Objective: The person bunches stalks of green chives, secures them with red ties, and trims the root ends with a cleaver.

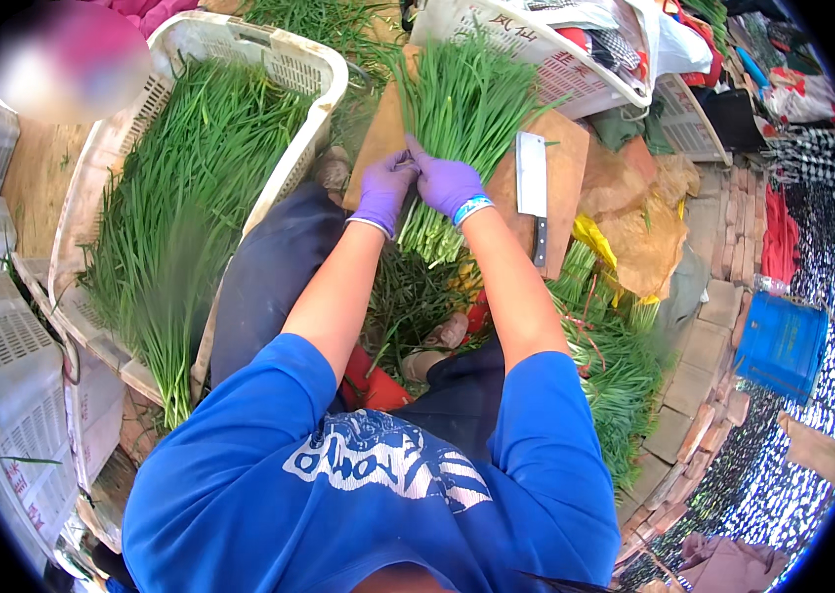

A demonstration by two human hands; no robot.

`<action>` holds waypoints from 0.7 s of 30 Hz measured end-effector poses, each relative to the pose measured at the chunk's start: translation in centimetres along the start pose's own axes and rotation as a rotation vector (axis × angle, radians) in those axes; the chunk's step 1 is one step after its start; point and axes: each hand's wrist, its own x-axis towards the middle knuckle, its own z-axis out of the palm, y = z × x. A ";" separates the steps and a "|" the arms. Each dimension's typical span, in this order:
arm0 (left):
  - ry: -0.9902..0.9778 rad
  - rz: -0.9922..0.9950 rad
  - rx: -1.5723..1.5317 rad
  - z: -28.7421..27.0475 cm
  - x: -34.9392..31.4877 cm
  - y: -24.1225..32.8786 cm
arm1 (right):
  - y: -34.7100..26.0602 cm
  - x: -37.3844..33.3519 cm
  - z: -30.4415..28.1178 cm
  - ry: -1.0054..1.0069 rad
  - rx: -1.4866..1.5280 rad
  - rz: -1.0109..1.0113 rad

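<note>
A thick bunch of green chives [467, 99] lies on a wooden board [566, 158], leaves pointing away and pale cut ends toward me. Both my hands wear purple gloves and meet over its left side. My left hand [386, 190] is closed, its fingertips pressed together beside the bunch; what they pinch is too small to make out. Across the stems rests my right hand [447, 186], curled against the bunch, with one digit stretched up toward the leaves. To its right, a cleaver [531, 178] with a black handle lies flat on the board.
At my left, a white plastic crate [324, 104] holds loose chives [190, 148]. Another white crate [497, 59] with bags stands beyond the board. Brown paper [650, 232], more chives [620, 395] and a blue crate [781, 346] are at the right. A blurred person [67, 64] is far left.
</note>
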 end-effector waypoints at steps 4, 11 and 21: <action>0.121 0.047 -0.006 0.7 0.6 0.6 | 3.4 -0.9 1.8 0.818 1.086 0.165; 0.155 0.248 0.117 1.7 0.0 1.2 | 1.9 -1.9 6.2 0.750 1.068 0.605; 0.105 0.309 0.040 6.1 1.2 5.0 | -2.5 1.2 5.8 0.581 0.796 0.910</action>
